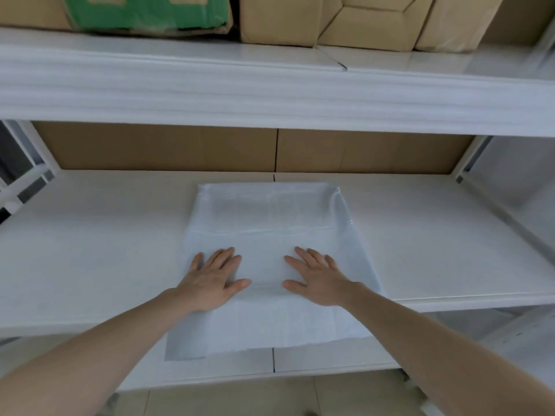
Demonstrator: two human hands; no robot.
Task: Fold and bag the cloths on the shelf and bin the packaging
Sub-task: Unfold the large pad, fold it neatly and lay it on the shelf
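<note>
Hands: left hand [210, 283] and right hand [318, 280] flat on pale cloth [270, 235], fingers spread.
Shelf [90, 250]: cloth partly folded.
Remaining: likely further folding, bagging, binning packaging.

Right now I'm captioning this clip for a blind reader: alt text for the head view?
Both hands, left hand and right hand, press flat on a pale cloth spread on a white shelf; cardboard boxes sit above.
</note>
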